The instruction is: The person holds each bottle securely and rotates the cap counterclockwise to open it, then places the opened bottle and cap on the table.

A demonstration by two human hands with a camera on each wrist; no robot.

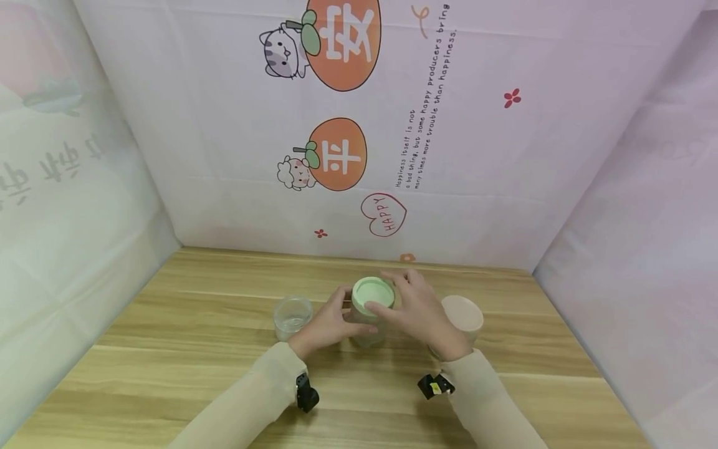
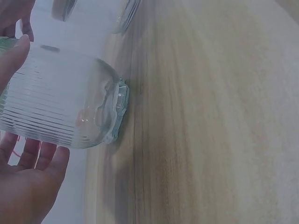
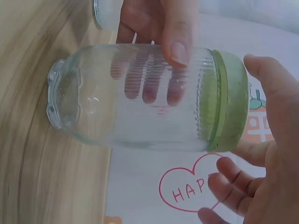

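Observation:
A ribbed clear glass jar (image 3: 140, 112) with a green lid (image 1: 373, 294) stands upright between both hands. My left hand (image 1: 328, 321) grips its side, the thumb in front and the other fingers visible through the glass behind. My right hand (image 1: 417, 305) is at the lid, thumb and forefinger on opposite sides of its rim; its other fingers (image 3: 231, 186) are curled beside the lid without holding anything else. The jar's knobbed base (image 2: 120, 109) is down at the tabletop; whether it fully rests there I cannot tell.
An uncovered clear glass container (image 1: 293, 318) stands left of my left hand. Behind my right wrist is another jar with a pale lid (image 1: 462, 313), partly hidden. The wooden table (image 1: 185, 337) is enclosed by printed white cloth walls (image 1: 477, 156) at the back and sides.

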